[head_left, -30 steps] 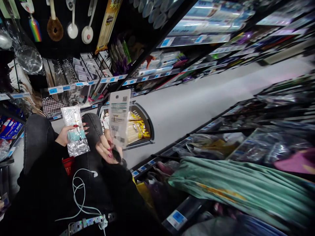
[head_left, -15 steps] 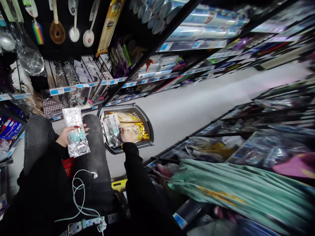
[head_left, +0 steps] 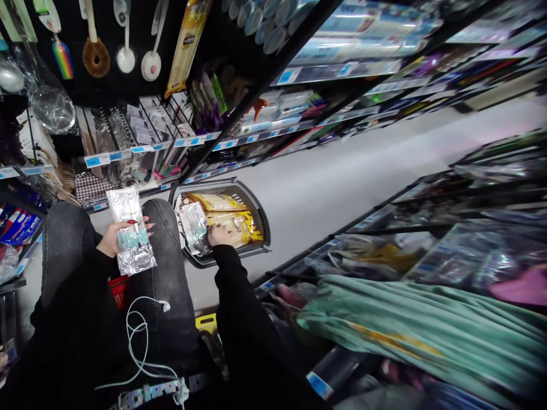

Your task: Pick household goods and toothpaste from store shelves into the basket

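I crouch in a shop aisle. My left hand (head_left: pixel 114 236) grips a clear packet with a teal band (head_left: pixel 130 230), held over my knees. My right hand (head_left: pixel 219 234) reaches down into a dark shopping basket (head_left: pixel 256 208) on the floor. Its fingers rest on a clear plastic packet (head_left: pixel 194 226) lying in the basket beside yellow packs (head_left: pixel 237 222). Whether the fingers are closed on that packet is not clear.
Shelves of packaged goods with blue price tags (head_left: pixel 102 158) rise on the left. Brushes and spoons (head_left: pixel 96 54) hang above them. Low shelves and a green fabric roll (head_left: pixel 410 330) run along the right. Grey floor (head_left: pixel 363 165) stretches ahead. White earphones (head_left: pixel 143 330) lie on my lap.
A second ago my right hand held a white-labelled packet up before me. It has since gone down into the basket and now rests there on a packet. My left hand has stayed put.
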`<state>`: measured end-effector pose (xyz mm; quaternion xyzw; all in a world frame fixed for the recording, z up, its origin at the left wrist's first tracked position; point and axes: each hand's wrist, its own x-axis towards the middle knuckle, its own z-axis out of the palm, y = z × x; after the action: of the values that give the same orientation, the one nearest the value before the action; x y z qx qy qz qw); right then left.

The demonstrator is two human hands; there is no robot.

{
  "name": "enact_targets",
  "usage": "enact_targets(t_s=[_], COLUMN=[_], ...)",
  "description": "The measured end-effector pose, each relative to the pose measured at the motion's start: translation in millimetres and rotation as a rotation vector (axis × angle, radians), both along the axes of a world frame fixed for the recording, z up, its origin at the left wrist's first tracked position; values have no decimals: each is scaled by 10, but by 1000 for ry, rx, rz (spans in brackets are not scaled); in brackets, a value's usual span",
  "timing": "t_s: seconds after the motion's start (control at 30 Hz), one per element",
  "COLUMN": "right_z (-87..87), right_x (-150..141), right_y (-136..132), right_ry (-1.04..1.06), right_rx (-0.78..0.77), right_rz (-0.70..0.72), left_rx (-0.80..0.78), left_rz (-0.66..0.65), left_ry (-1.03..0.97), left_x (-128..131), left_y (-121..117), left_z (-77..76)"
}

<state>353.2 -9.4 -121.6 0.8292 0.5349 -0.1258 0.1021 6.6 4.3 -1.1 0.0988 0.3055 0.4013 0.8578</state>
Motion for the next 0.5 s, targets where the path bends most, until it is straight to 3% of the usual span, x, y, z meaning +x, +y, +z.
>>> enact_targets(t_s=[0.17,0.3,0.37,0.5], right_z=[93,460,737,1264], right_x=[-104,-389,-698,-1508], right_y=[-36,15,5,-113], right_ry=[-40,-42,130,717], right_rx=[30,96,174,357], right_rz=[-98,-107,-16,181], left_rx=[-6,3,3,-18], left_rz=[8,4,-7,1], left_ry=[-8,-10,-6,12], left_x=[-1,0,10,37], left_y=[0,-10,-12,-6], left_z=[-8,-17,-8,13])
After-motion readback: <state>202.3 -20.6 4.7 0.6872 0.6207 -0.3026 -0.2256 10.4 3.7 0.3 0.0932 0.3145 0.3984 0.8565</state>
